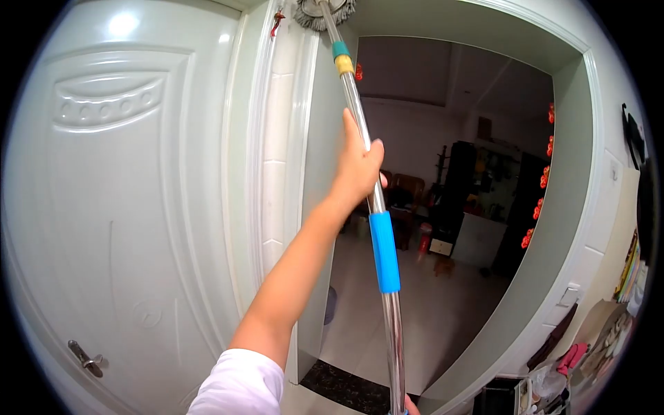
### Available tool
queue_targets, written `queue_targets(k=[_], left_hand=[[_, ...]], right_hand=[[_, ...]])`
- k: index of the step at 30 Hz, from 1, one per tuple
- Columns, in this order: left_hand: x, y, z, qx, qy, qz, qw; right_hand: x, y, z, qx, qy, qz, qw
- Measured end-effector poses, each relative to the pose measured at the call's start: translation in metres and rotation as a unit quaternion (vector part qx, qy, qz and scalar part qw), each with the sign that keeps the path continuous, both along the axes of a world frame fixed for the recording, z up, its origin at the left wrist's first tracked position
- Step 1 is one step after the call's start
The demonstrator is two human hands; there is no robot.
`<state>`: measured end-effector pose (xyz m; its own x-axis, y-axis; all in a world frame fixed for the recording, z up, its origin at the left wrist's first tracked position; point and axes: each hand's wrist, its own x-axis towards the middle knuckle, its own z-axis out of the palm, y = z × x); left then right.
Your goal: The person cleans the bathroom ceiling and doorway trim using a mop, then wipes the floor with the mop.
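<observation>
My left hand (360, 164) is wrapped round the upper part of a metal mop pole (393, 325), above its blue sleeve, with the arm stretched up and forward. At the bottom edge of the view, only a few fingers of my right hand (411, 406) show, closed at the pole's lower end. The pole rises past a yellow and green collar to a round grey mop head (325, 12), which is up by the top left corner of the doorway frame and partly cut off by the view's top edge.
A white door (138, 207) with a metal handle (86, 358) stands at the left. A small red ornament (277, 23) hangs beside the mop head. Through the doorway lies a dim room with furniture. Clothes and a light switch (569, 295) are at the right.
</observation>
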<state>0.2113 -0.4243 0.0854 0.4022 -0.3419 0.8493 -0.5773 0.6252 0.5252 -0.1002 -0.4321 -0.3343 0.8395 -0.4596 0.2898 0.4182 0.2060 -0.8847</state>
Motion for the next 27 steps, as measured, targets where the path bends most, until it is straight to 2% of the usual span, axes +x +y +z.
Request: queue_targets(k=[2,4,7,8,11,13,14,17,19,22,27], left_hand=[[-0.004,-0.003,-0.024,-0.014,0.007,-0.029,0.999],[-0.004,-0.006,-0.035,-0.012,0.01,-0.042,0.999],[-0.004,-0.012,-0.023,-0.019,0.021,-0.042,0.999],[-0.002,-0.012,-0.011,-0.02,0.023,-0.046,0.999],[0.014,-0.003,0.027,-0.017,0.019,-0.052,0.998],[0.026,0.002,0.039,-0.011,0.018,-0.047,0.999],[0.032,0.003,0.042,-0.006,0.013,-0.039,0.999],[0.025,0.006,0.015,-0.001,0.013,-0.039,0.999],[0.021,0.001,-0.002,-0.001,0.003,-0.04,0.999],[0.013,0.003,-0.007,-0.006,0.006,-0.038,0.999],[0.034,0.001,0.033,0.006,0.006,-0.046,0.999]], right_hand=[[-0.015,0.011,-0.012,0.044,0.004,-0.022,0.999],[-0.03,0.012,-0.03,0.094,0.037,-0.089,0.991],[-0.034,0.002,0.003,0.03,0.052,-0.057,0.997],[-0.027,0.007,0.03,0.012,0.091,-0.084,0.992],[-0.008,0.016,0.082,0.036,0.063,-0.041,0.997],[0.006,0.025,0.103,-0.002,0.044,-0.023,0.999],[0.015,0.026,0.084,0.035,0.022,-0.046,0.998],[0.007,0.029,0.067,0.048,0.05,-0.022,0.997],[0.001,0.024,0.042,0.074,0.019,-0.028,0.997],[-0.006,0.023,0.028,0.066,0.028,-0.039,0.997],[0.018,0.022,0.071,0.041,0.025,-0.05,0.998]])
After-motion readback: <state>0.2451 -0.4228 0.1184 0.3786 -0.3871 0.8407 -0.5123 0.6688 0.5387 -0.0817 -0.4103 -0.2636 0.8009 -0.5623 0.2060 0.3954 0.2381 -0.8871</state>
